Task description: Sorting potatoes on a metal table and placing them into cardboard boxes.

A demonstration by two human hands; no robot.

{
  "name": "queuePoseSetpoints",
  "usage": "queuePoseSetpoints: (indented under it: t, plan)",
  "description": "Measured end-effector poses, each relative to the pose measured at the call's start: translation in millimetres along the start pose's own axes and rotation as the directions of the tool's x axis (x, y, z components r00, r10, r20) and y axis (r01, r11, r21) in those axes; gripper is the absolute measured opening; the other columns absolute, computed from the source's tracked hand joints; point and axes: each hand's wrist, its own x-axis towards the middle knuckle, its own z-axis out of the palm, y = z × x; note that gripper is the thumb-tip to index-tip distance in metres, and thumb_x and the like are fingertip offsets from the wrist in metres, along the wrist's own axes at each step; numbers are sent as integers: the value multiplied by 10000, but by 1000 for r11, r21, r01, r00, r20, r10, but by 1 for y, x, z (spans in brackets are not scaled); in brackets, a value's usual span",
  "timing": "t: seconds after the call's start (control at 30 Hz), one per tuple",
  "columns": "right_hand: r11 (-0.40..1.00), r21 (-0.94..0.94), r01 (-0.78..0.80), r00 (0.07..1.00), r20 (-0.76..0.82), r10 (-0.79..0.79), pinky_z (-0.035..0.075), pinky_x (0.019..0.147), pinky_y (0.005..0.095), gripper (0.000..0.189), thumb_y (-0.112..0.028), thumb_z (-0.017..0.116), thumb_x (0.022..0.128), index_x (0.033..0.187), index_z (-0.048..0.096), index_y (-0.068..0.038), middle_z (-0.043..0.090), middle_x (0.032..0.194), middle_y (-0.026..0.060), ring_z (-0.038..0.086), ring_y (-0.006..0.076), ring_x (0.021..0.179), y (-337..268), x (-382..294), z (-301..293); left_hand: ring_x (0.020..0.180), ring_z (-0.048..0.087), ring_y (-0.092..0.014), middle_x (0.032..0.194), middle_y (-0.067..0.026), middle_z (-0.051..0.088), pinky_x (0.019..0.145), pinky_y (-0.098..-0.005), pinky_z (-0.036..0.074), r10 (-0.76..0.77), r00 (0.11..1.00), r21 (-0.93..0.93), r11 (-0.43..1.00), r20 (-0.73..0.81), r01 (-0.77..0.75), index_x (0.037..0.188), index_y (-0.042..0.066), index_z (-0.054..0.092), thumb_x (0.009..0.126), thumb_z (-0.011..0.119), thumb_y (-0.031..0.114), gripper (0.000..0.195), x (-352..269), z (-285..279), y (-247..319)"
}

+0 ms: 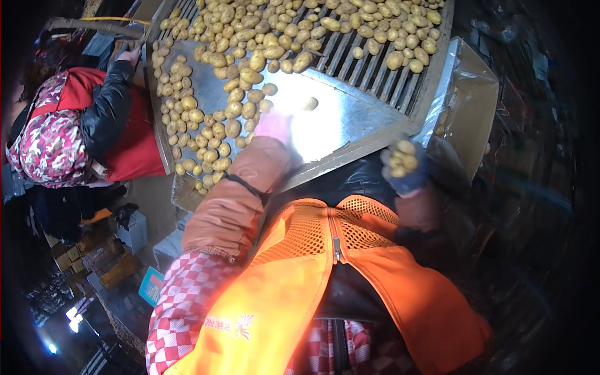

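Many small potatoes (pixel 211 140) lie on a sloping metal sheet (pixel 370 119) and on the slatted rack (pixel 389 89) above it. My left hand (pixel 273 125), washed out by bright light, reaches over the sheet beside the potatoes; whether it holds one cannot be told. A single potato (pixel 310 103) sits on the glaring part of the sheet, right of that hand. At the right, past the sheet's near rim, my gloved right hand (pixel 408 166) is shut on several small potatoes (pixel 401 158). It is somewhat blurred.
A cardboard box (pixel 471 110) with a plastic liner stands at the table's right side. A person in a red apron (pixel 136 136) works at the left edge, one hand near the table's rim. White boxes (pixel 132 232) stand on the floor at lower left.
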Motion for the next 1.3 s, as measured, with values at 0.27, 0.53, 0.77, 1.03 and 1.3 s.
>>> queuePoseSetpoints:
  t: [0.27, 0.53, 0.77, 1.03, 1.3]
  plan:
    - [730, -679, 79, 583, -562, -586, 530, 765, 294, 298, -133, 571, 944, 1229, 546, -50, 622, 1099, 95, 613, 219, 961, -59, -176, -221, 1044, 602, -409, 1100, -211, 631, 889, -468, 498, 32, 952, -150, 985, -304, -81, 1049, 86, 646, 855, 597, 88, 200, 10, -29, -24]
    - [601, -785, 149, 719, -331, -611, 520, 850, 342, 420, -176, 594, 948, 1329, 490, -33, 605, 1204, 135, 608, 252, 1047, -73, -132, -173, 1177, 603, -366, 1187, -196, 652, 986, -437, 501, -122, 987, 55, 992, 104, 117, 1258, 113, 587, 867, 644, 251, 419, 45, -39, -15]
    - [650, -515, 559, 820, 459, -342, 511, 923, 384, 533, -214, 613, 951, 1416, 442, -19, 590, 1297, 169, 604, 281, 1122, -33, 5, -24, 1113, 632, -358, 1118, -184, 691, 944, -436, 495, -157, 982, -145, 975, 104, 171, 1210, 184, 658, 864, 650, 184, 346, 79, -33, -17]
    - [946, -270, -180, 983, -18, 182, 477, 999, 454, 658, -536, 513, 963, 1439, 415, -92, 532, 1369, 134, 575, 343, 1163, 55, 105, 73, 1045, 669, -340, 1106, -154, 707, 888, -401, 526, -133, 991, -705, 704, -13, 86, 1243, 208, 650, 930, 647, 251, 316, 25, -22, -6]
    - [940, 240, -244, 957, -97, 273, 544, 700, 264, 238, -320, 638, 913, 1033, 615, -116, 656, 997, 93, 634, 198, 842, 83, 124, 76, 1027, 652, -391, 1080, -202, 690, 876, -426, 524, 60, 904, -334, 917, -423, -217, 1240, 194, 645, 963, 574, 451, 385, 70, -89, 10]
